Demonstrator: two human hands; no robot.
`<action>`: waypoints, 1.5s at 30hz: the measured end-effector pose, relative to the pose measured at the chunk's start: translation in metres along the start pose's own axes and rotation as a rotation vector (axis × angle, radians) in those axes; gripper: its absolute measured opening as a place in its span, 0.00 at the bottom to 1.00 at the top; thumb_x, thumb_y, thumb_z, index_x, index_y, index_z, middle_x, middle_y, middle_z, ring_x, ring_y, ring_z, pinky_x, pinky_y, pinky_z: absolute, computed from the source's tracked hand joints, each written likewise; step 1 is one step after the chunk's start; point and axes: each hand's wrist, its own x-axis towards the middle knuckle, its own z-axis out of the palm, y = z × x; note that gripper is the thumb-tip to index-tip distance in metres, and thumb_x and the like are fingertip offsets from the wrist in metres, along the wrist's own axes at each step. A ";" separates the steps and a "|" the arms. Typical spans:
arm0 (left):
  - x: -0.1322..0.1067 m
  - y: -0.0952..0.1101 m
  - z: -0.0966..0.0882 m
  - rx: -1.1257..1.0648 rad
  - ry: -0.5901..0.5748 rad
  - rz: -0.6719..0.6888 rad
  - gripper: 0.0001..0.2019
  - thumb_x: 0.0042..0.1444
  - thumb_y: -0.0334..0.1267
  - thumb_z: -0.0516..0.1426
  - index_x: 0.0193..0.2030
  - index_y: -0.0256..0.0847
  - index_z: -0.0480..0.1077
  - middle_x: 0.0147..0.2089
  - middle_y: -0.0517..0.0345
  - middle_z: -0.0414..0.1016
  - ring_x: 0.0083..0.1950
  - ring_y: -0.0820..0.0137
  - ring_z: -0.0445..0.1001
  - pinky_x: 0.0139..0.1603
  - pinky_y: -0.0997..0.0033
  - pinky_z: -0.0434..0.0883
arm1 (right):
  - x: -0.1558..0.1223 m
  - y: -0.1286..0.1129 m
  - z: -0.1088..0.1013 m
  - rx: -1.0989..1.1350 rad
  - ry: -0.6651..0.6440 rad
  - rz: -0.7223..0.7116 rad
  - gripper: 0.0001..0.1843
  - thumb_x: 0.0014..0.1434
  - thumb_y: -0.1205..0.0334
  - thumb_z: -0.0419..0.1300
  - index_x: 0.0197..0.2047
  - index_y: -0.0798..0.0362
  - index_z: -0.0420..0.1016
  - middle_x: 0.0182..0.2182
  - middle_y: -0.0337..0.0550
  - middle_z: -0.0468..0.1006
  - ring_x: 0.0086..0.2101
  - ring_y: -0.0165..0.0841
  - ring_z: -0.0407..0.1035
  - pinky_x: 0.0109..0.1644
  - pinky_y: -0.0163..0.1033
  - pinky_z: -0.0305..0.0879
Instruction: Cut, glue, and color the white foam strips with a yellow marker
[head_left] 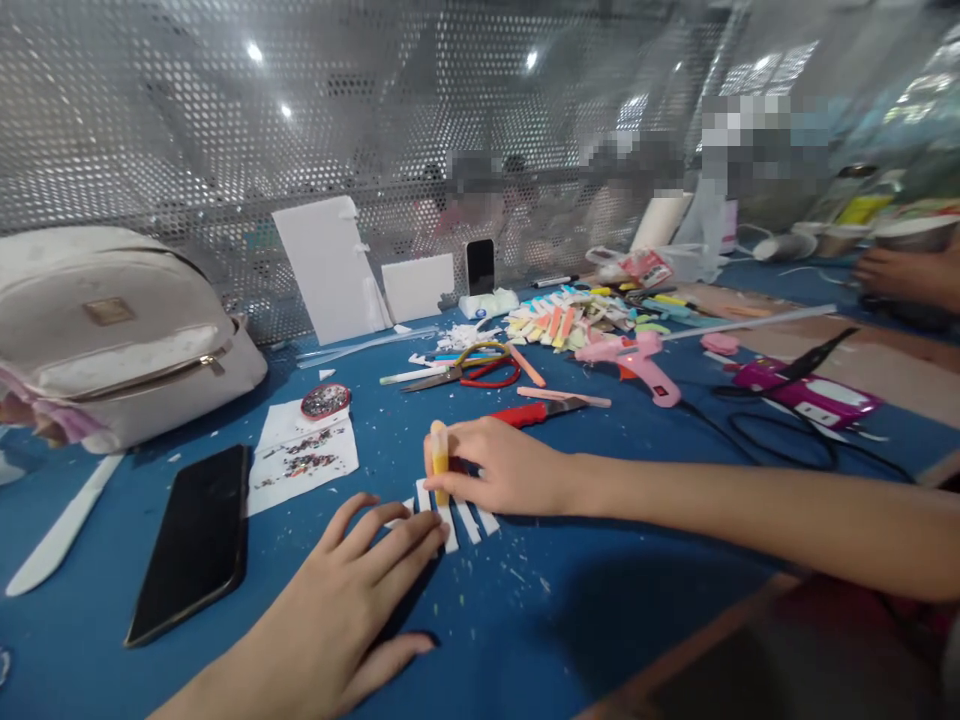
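Observation:
My left hand (352, 590) lies flat on the blue table (525, 630), fingers stretched out and pressing on the end of several white foam strips (461, 520). My right hand (499, 468) is closed around a short yellow stick (439, 462) held upright on those strips. A red-handled knife (536, 411) lies just behind my right hand.
A black phone (196, 540) and white paper with glitter (304, 450) lie left. Scissors (465, 370), a pink glue gun (637, 362), coloured foam pieces (562, 320) and a beige backpack (112, 330) sit further back. Another person's hand (896, 272) is far right.

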 end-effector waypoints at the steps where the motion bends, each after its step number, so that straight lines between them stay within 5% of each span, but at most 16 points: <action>1: 0.000 -0.001 0.001 0.000 0.003 0.004 0.31 0.70 0.57 0.50 0.73 0.43 0.53 0.69 0.63 0.65 0.64 0.60 0.62 0.66 0.56 0.53 | 0.000 0.000 -0.001 0.005 0.009 0.018 0.11 0.67 0.60 0.60 0.34 0.56 0.74 0.32 0.44 0.79 0.32 0.33 0.71 0.39 0.37 0.63; 6: -0.001 -0.004 0.004 -0.005 0.022 0.026 0.32 0.70 0.57 0.49 0.74 0.42 0.52 0.69 0.60 0.66 0.63 0.60 0.62 0.66 0.56 0.54 | 0.004 0.006 -0.005 0.037 0.081 0.085 0.15 0.71 0.58 0.54 0.35 0.57 0.72 0.25 0.40 0.76 0.23 0.29 0.65 0.27 0.34 0.56; 20: 0.001 -0.004 0.004 -0.046 -0.001 0.022 0.33 0.69 0.56 0.51 0.73 0.39 0.53 0.67 0.56 0.68 0.62 0.58 0.65 0.64 0.54 0.59 | 0.008 0.001 -0.006 -0.033 -0.065 -0.104 0.10 0.68 0.64 0.58 0.33 0.56 0.71 0.33 0.46 0.77 0.35 0.34 0.71 0.43 0.37 0.63; 40: 0.000 -0.005 0.005 -0.059 -0.014 0.014 0.33 0.69 0.56 0.51 0.74 0.39 0.52 0.68 0.55 0.67 0.62 0.57 0.65 0.65 0.52 0.59 | 0.017 -0.001 -0.003 -0.117 -0.102 -0.070 0.10 0.67 0.63 0.60 0.34 0.57 0.74 0.31 0.44 0.77 0.33 0.34 0.71 0.38 0.36 0.62; 45: 0.001 -0.004 0.005 0.015 0.029 0.038 0.33 0.68 0.57 0.51 0.72 0.38 0.56 0.68 0.56 0.68 0.62 0.58 0.64 0.65 0.54 0.57 | 0.022 -0.003 -0.018 -0.173 -0.033 0.020 0.16 0.71 0.58 0.56 0.33 0.57 0.73 0.29 0.42 0.76 0.29 0.30 0.68 0.34 0.35 0.57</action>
